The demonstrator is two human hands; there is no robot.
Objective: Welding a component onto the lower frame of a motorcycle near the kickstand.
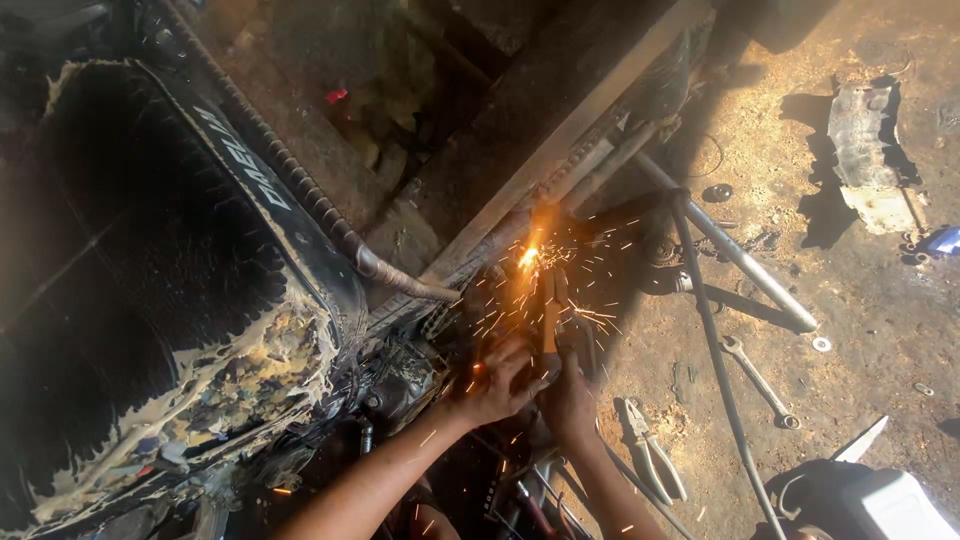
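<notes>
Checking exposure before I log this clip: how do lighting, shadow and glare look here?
Head view: harsh sunlight on the dirt ground with hard-edged shadows; the torn black seat at left is nearly lost in darkness; sparks bloom into orange glare above both hands, left hand and right hand, on the tool; edges look bent.

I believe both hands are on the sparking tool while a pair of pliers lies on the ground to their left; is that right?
Not quite: in the head view the pliers lie to the right of the hands, not the left. The left hand and right hand are indeed both on the sparking tool.
</notes>
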